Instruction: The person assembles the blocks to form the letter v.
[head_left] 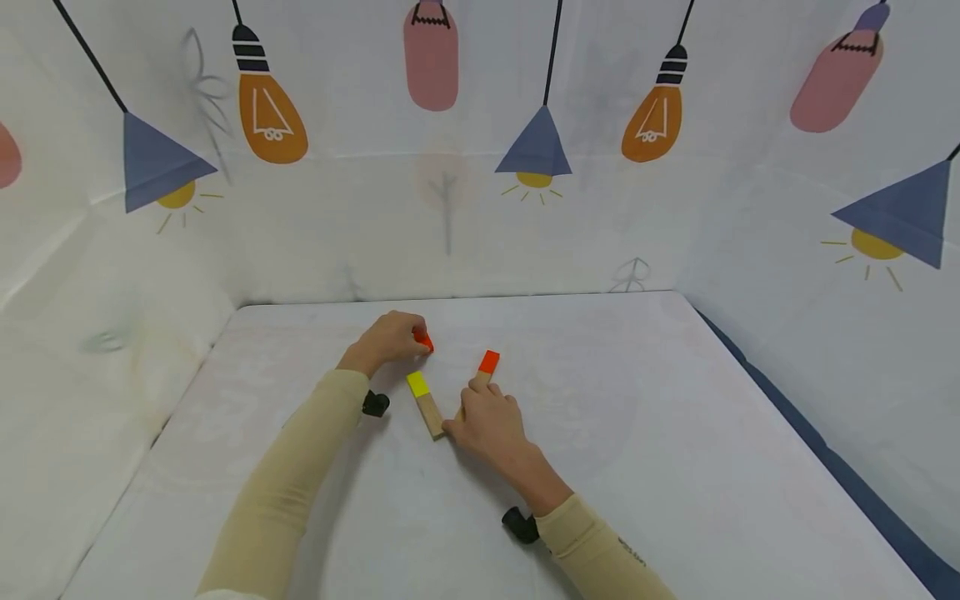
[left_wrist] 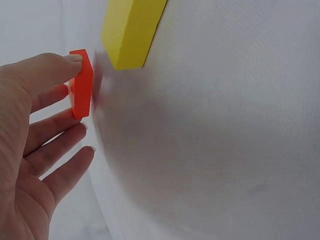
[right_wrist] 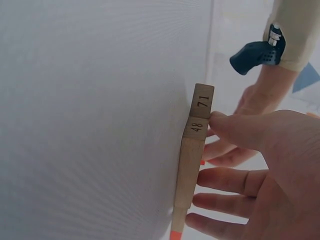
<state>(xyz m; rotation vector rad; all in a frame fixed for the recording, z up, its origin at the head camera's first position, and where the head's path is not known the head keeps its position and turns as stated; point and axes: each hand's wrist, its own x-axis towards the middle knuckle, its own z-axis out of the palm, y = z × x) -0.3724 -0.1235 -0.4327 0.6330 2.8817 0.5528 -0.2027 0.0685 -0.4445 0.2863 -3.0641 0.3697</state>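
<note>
My left hand (head_left: pixel 386 340) pinches a small red block (left_wrist: pixel 84 92) between thumb and fingers. Whether that block touches the surface, I cannot tell. Just nearer to me lies a wooden block with a yellow end (head_left: pixel 425 406). My right hand (head_left: pixel 491 423) rests along a second wooden block, which has a red end (head_left: pixel 489 361). Together the two wooden pieces form a V with its point towards me. In the right wrist view, the thumb touches the near end marked 48 (right_wrist: pixel 196 127), beside an end marked 71 (right_wrist: pixel 202 100). The other fingers lie fairly straight against the block's side.
A white table surface (head_left: pixel 675 433) lies under both hands. White cloth walls (head_left: pixel 360 225) printed with lamps and bulbs stand behind it and at both sides. Each wrist carries a small dark camera (head_left: pixel 521 526). Dark blue material (head_left: pixel 825 454) borders the right edge.
</note>
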